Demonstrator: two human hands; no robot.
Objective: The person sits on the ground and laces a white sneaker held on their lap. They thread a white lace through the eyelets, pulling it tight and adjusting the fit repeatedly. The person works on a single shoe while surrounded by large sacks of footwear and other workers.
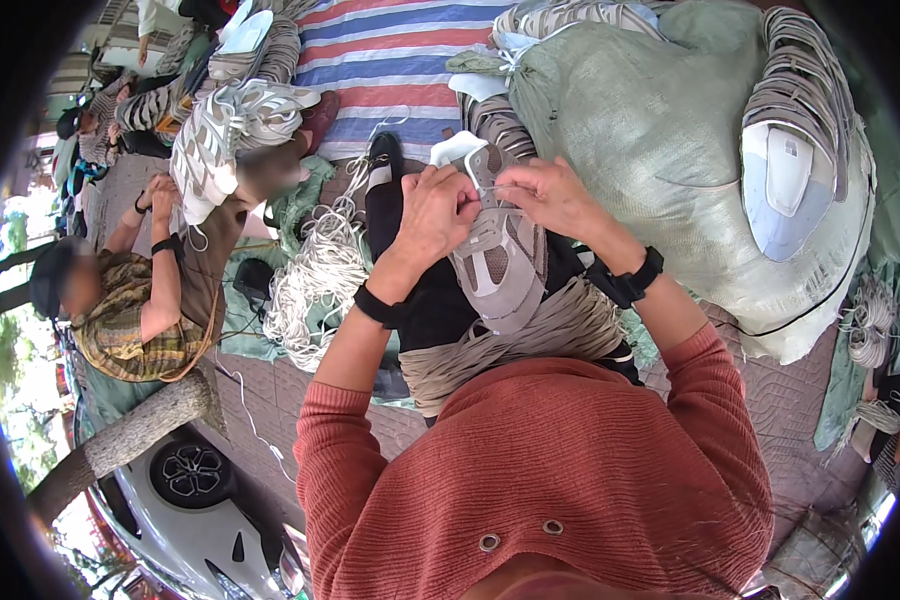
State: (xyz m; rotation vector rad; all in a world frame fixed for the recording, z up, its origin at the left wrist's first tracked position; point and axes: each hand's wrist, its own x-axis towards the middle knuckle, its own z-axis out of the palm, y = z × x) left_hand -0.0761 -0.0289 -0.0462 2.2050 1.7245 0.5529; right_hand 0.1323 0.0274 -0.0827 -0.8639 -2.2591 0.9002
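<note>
A grey-beige shoe upper (502,262) with mesh panels lies over my lap, its toe toward me. Its white padded tongue (457,148) sticks out at the far end. My left hand (436,210) is closed at the left edge of the lacing opening, fingers curled against the upper. On the opposite side my right hand (552,198) pinches a thin pale shoelace (500,188) over the eyelets. The fingertips of both hands are partly hidden. Beneath the toe, a thick bundle of beige laces (560,325) lies across my thighs.
A heap of white laces (320,270) lies left of my legs. Right of me bulges a large pale-green sack (640,120) with stacked shoe uppers (805,120) on it. A striped sheet (390,70) spreads ahead. At left sits another person (135,310), near a tree trunk (130,435) and a car (185,510).
</note>
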